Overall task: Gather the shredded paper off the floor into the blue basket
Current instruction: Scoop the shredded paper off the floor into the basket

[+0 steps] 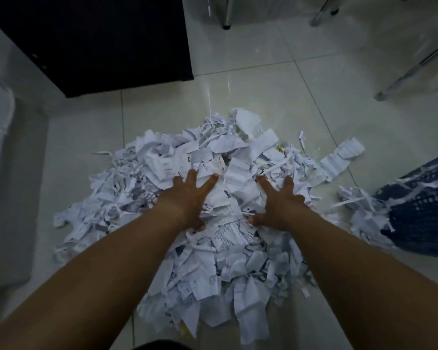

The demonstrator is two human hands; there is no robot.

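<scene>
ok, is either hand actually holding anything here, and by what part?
Nothing is held: the left hand and right hand lie flat, fingers spread, on top of the shredded paper pile.

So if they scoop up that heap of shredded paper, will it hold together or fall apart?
It would probably fall apart: the paper is loose strips and scraps, so bits would likely spill from a handful. It looks light and floppy, since strips droop over the basket rim. Pushed across the glossy floor, it should slide easily.

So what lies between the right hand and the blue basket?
Shredded paper, from the pile's edge to loose strips at the blue basket, per head view.
</scene>
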